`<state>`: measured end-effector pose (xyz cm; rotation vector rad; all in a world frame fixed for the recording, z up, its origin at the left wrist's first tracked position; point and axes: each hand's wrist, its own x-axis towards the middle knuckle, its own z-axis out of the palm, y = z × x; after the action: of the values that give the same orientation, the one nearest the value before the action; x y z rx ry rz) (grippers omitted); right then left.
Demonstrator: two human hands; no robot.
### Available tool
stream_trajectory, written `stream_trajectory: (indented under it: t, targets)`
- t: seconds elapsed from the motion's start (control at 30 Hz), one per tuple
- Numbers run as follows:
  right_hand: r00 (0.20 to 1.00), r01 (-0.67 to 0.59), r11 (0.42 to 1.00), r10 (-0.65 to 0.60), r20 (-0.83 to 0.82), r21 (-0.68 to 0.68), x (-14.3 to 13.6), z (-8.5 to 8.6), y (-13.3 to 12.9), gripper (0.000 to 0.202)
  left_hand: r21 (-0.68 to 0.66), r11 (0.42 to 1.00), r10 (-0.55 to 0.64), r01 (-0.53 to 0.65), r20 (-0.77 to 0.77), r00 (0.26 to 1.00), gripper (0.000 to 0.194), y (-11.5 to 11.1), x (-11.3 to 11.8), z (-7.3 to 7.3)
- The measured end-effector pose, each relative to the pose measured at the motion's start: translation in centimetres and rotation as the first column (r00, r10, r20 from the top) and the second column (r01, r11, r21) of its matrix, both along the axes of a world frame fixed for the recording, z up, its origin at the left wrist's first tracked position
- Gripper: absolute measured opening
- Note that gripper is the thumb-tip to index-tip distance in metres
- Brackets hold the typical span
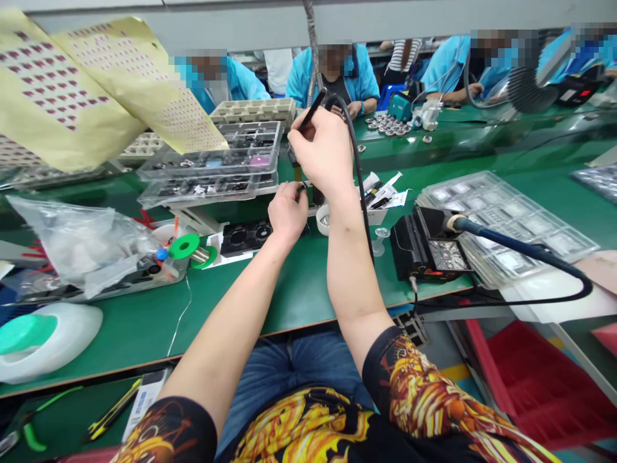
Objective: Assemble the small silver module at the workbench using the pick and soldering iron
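Observation:
Raised over the middle of the bench, my right hand (324, 151) is closed around a black pen-shaped tool (313, 109). A black cord (359, 170) loops over that hand and runs down beside my forearm. Lower and to its left, my left hand (288, 209) has its fingers bent together in a pinch. Something small and dark shows at its fingertips, too small to name. A black part with round openings (245, 236) lies on white paper left of this hand. Just right of it stands a small white round container (324, 220) with bits inside.
Stacked clear compartment trays (207, 161) stand behind left, below hanging yellow sheets (110, 83). A green wire spool (186, 246) and plastic bag (87, 238) lie left. Right are a black holder box (409, 247) with a blue-cabled handle and clear trays (511, 225). Co-workers sit opposite.

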<state>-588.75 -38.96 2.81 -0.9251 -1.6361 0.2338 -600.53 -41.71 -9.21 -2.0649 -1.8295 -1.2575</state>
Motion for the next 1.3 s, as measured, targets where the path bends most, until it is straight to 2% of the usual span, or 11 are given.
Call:
stream_trajectory:
  t: [0.57,0.87,1.1,1.3]
  targets:
    - [0.999,-0.046,0.999,0.046,-0.006,0.024,0.0,-0.7,0.8,0.015,-0.050,0.998,0.025,-0.029,-0.072,0.997,0.010,0.6,0.2,1.3]
    - [0.999,-0.033,0.999,0.032,-0.010,-0.018,0.0,-0.1,0.0,0.009,-0.087,0.996,0.000,-0.013,-0.157,0.988,0.010,1.1,-0.1,2.1]
    - [0.998,-0.051,0.998,0.051,-0.022,-0.032,0.3,-0.3,0.0,0.021,-0.059,0.997,-0.058,0.044,-0.262,0.963,0.012,2.0,-1.2,1.4]
    - [1.000,-0.021,0.999,0.021,-0.020,-0.033,0.3,-0.1,-0.4,0.015,-0.058,0.988,-0.156,0.145,-0.377,0.913,0.020,2.7,-2.8,0.3]
